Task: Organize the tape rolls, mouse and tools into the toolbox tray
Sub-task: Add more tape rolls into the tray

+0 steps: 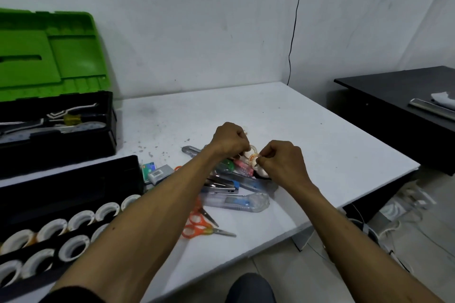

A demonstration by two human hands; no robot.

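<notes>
Well, from my remote seat, biggest thing first:

- The toolbox (pixel 73 152) stands open at the far left of the table (pixel 307 118), green lid up. It is bulky and rigid, and I would leave it where it is.
- The black tray (pixel 73 179) lies just in front of it. It is stiff plastic, and part of it is bare.
- Two rows of tape rolls (pixel 81 219) stand on edge in the tray's near end. They look light, and likely to roll if nudged.
- The clear utility knife (pixel 236 202) sits in the pile at mid-table. It is hard, slick plastic, so I would take it by the body, away from the blade end.
- The orange scissors (pixel 202 229) lie flat, nearest me. I would lift them by the handle loops.
- The small tape roll (pixel 253 157) is above the pile, between both hands. The left hand (pixel 230 140) and right hand (pixel 283 160) have their fingers curled, pinching it at its rim. It should be very light, with a sticky edge and a smooth face, so the rim or the core hole is the place to hold.
- I cannot pick out the mouse.
</notes>
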